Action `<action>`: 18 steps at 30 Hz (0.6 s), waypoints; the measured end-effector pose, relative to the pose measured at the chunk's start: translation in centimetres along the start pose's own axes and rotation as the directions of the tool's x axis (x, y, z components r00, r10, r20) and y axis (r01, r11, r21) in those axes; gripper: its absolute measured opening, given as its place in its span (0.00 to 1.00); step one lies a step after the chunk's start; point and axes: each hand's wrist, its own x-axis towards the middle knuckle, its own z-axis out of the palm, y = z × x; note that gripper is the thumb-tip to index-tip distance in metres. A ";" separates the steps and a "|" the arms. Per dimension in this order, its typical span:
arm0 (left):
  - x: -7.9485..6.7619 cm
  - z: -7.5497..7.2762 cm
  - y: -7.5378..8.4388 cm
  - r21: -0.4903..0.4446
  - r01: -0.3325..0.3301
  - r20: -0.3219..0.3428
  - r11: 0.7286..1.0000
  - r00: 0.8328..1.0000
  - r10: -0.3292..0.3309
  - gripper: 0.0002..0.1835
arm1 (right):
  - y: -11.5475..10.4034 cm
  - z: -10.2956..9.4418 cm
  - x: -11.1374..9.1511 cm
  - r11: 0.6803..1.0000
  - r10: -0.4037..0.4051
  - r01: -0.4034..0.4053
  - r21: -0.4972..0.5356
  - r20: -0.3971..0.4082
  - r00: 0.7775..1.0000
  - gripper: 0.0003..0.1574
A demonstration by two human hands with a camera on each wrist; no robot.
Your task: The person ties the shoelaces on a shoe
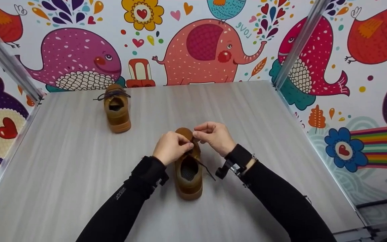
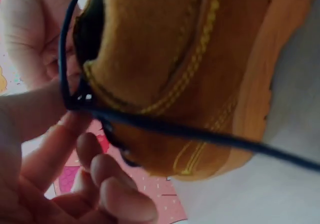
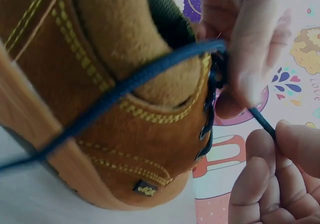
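Observation:
A brown shoe (image 1: 189, 189) with yellow stitching stands on the table, toe pointing away from me. My left hand (image 1: 171, 147) is over its lacing and pinches the dark blue shoelace (image 3: 262, 120) between thumb and forefinger, close to the top eyelets. To the right of the toe, my right hand (image 1: 216, 137) pinches the same lace a short way further along, so a short stretch runs between both hands. Another length of lace (image 2: 200, 133) hangs across the shoe's side. In the head view, the fingers hide part of the lacing.
A second brown shoe (image 1: 118, 117) stands at the back left, its dark lace tied in a bow. Printed panels (image 1: 200, 50) with cartoon animals rise behind and beside the grey table (image 1: 79, 161), with metal posts (image 1: 301, 43) at the corners.

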 end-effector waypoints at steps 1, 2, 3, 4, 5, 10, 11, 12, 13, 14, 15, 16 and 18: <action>0.0 0.0 0.0 -0.011 0.000 -0.001 1.000 1.000 0.000 0.08 | -0.1 0.0 -0.1 1.000 -0.009 0.009 -0.002 0.003 1.000 0.15; 0.0 0.1 0.0 -0.021 -0.001 -0.005 1.000 1.000 0.001 0.08 | -0.1 -0.1 -0.3 1.000 -0.020 0.020 -0.013 0.009 1.000 0.16; 0.0 0.1 0.0 -0.035 0.002 -0.007 0.999 1.000 -0.002 0.07 | 0.0 -0.1 -0.5 0.999 -0.033 0.034 -0.037 0.014 0.999 0.17; 0.0 0.0 -0.1 -0.052 0.006 -0.011 0.999 1.000 -0.007 0.07 | 0.0 -0.2 -0.9 0.996 -0.049 0.051 -0.074 0.030 0.998 0.16; -0.1 0.0 -0.1 -0.069 0.011 -0.013 0.998 1.000 -0.012 0.07 | 0.1 -0.3 -1.3 0.990 -0.068 0.075 -0.117 0.057 0.996 0.16; -0.4 -0.4 -0.2 -0.140 0.024 -0.024 0.990 0.999 -0.028 0.06 | 0.6 -0.4 -3.9 0.893 -0.163 0.245 -0.378 0.236 0.958 0.11; -0.4 -0.5 -0.2 -0.150 0.026 -0.028 0.988 0.999 -0.030 0.06 | 0.6 -0.3 -4.3 0.869 -0.180 0.275 -0.411 0.256 0.950 0.10; -0.5 -0.6 -0.2 -0.159 0.027 -0.033 0.987 0.999 -0.033 0.06 | 0.7 -0.2 -4.7 0.848 -0.194 0.296 -0.440 0.263 0.945 0.09; -0.5 -0.7 -0.2 -0.169 0.030 -0.036 0.985 0.999 -0.037 0.06 | 0.7 0.0 -5.0 0.829 -0.204 0.309 -0.467 0.262 0.943 0.08; -0.5 -0.7 -0.3 -0.180 0.034 -0.036 0.983 0.999 -0.041 0.06 | 0.7 0.2 -5.2 0.814 -0.216 0.318 -0.486 0.254 0.943 0.08; -0.6 -0.7 -0.3 -0.193 0.039 -0.033 0.980 0.998 -0.046 0.06 | 0.7 0.3 -5.4 0.803 -0.227 0.321 -0.502 0.240 0.944 0.07; -0.7 -0.7 -0.3 -0.209 0.048 -0.024 0.977 0.998 -0.055 0.06 | 0.7 0.4 -5.5 0.798 -0.232 0.318 -0.511 0.226 0.946 0.07; -0.7 -0.6 -0.4 -0.247 0.072 -0.002 0.966 0.997 -0.075 0.06 | 0.8 0.4 -5.7 0.806 -0.231 0.306 -0.506 0.208 0.951 0.06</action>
